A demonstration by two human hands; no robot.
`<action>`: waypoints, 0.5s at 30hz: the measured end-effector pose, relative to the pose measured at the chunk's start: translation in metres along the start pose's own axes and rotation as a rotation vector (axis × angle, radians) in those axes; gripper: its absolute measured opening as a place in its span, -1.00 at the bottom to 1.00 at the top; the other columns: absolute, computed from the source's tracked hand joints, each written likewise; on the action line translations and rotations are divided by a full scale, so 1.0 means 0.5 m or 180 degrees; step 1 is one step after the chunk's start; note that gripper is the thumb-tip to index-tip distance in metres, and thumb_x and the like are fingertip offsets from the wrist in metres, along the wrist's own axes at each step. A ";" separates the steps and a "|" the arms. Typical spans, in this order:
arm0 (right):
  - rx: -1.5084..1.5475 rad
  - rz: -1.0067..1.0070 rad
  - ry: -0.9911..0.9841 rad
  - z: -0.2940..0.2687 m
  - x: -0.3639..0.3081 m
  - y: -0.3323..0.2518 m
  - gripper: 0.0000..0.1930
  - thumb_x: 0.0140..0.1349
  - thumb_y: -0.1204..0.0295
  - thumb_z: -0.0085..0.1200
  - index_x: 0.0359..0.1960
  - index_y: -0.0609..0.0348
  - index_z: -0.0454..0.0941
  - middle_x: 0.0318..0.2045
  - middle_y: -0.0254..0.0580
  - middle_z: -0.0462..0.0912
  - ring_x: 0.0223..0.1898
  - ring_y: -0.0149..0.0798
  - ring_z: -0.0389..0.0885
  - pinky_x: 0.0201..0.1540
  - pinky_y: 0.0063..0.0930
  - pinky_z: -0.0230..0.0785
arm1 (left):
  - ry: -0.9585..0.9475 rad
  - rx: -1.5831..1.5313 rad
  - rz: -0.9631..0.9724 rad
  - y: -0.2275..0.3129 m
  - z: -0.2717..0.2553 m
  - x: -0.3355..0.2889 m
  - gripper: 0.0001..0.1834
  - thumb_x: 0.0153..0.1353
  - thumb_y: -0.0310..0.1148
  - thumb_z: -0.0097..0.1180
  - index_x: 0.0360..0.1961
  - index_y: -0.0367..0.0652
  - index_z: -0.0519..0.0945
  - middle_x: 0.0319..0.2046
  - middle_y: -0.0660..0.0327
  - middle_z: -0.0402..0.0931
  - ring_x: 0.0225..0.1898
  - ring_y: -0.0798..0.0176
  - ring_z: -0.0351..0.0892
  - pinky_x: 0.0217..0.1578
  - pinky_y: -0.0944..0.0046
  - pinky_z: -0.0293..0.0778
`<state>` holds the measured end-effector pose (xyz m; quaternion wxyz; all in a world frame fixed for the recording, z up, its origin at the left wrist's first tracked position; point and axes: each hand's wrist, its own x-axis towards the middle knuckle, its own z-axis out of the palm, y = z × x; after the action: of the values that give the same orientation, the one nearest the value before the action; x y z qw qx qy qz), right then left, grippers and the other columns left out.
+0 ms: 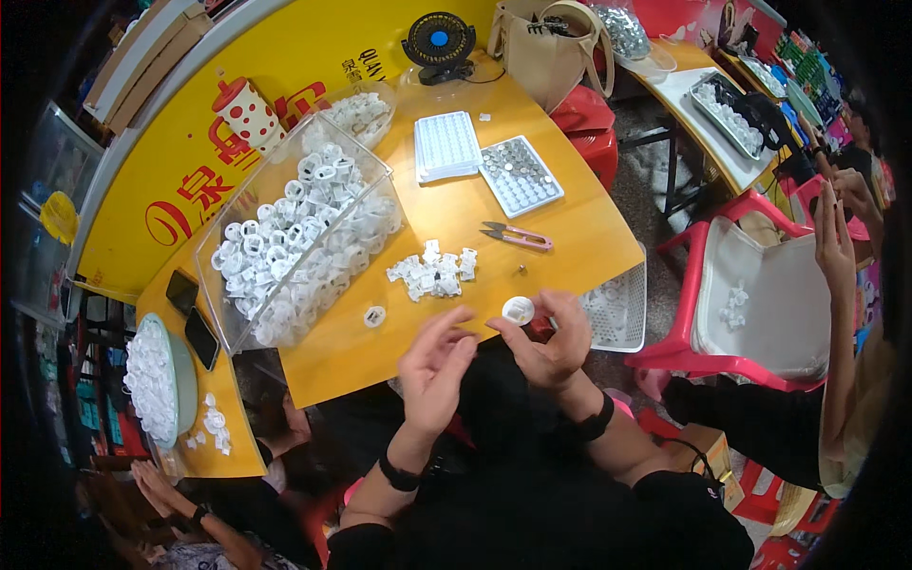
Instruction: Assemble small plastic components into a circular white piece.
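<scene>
In my right hand (pixel 554 342) a small round white plastic piece (pixel 518 310) is pinched between thumb and fingers, just above the table's near edge. My left hand (pixel 437 369) is beside it, apart from the piece, fingers loosely extended with nothing seen in them. Beyond my hands lies a loose pile of small flat white plastic parts (pixel 433 273). One round white piece (pixel 375 316) rests alone left of that pile. Thread snips (pixel 518 237) with pink handles lie farther back. A small metal bit (pixel 522 269) sits between the snips and my right hand.
A clear bin (pixel 385 177) full of round white pieces stands at left. Behind are a stacked white tray (pixel 446 144), a tray of silvery discs (pixel 532 204) and a fan (pixel 439 43). A white basket (pixel 638 332) stands right, below table level. Other people's hands show at both sides.
</scene>
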<state>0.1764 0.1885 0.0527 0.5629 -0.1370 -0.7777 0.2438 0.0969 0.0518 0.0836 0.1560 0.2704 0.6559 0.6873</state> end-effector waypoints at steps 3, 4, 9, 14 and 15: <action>-0.0003 0.0019 -0.0157 -0.011 -0.003 -0.005 -0.54 -0.16 0.42 0.43 -0.22 0.26 0.47 -0.44 -0.12 0.54 -0.50 -0.11 0.49 -0.45 -0.30 0.29 | -0.0497 -0.1574 -0.1040 -0.022 0.032 0.013 -0.69 0.27 -0.58 -0.02 0.05 -0.41 0.48 -0.08 0.05 0.52 -0.13 0.25 0.56 -0.12 0.32 0.50; -0.0118 -0.0163 -0.0234 -0.014 -0.001 -0.004 -0.54 -0.13 0.43 0.40 -0.19 0.26 0.45 -0.42 -0.12 0.55 -0.50 -0.11 0.49 -0.45 -0.28 0.28 | -0.0680 -0.1988 -0.1220 -0.031 0.036 0.018 -0.69 0.30 -0.56 -0.05 0.05 -0.43 0.46 -0.07 0.01 0.52 -0.12 0.23 0.57 -0.10 0.29 0.51; -0.0213 -0.0555 -0.0250 -0.010 -0.001 0.016 -0.51 -0.08 0.48 0.34 -0.09 0.27 0.40 -0.39 -0.10 0.55 -0.50 -0.10 0.48 -0.47 -0.26 0.25 | -0.0922 -0.2522 -0.1403 -0.056 0.049 0.038 -0.68 0.32 -0.53 -0.07 0.05 -0.51 0.44 -0.10 -0.05 0.54 -0.13 0.18 0.59 -0.07 0.24 0.53; -0.0176 -0.0450 -0.0256 -0.004 -0.002 0.020 -0.47 -0.08 0.51 0.32 -0.03 0.28 0.37 -0.39 -0.06 0.55 -0.50 -0.06 0.48 -0.48 -0.24 0.25 | -0.0813 -0.2517 -0.1607 -0.069 0.053 0.050 -0.71 0.30 -0.54 -0.05 0.00 -0.51 0.49 -0.11 -0.05 0.56 -0.14 0.20 0.61 -0.08 0.25 0.54; -0.0175 -0.0449 -0.0261 -0.002 -0.003 0.020 -0.47 -0.08 0.51 0.32 -0.03 0.28 0.37 -0.39 -0.06 0.55 -0.50 -0.06 0.48 -0.48 -0.24 0.25 | -0.0809 -0.2519 -0.1610 -0.069 0.053 0.051 -0.71 0.30 -0.54 -0.05 0.00 -0.51 0.49 -0.11 -0.05 0.56 -0.14 0.20 0.61 -0.08 0.25 0.54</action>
<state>0.1774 0.1965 0.0461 0.5425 -0.0872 -0.8142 0.1875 0.0867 0.0909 0.0534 0.4878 0.1042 0.3650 0.7861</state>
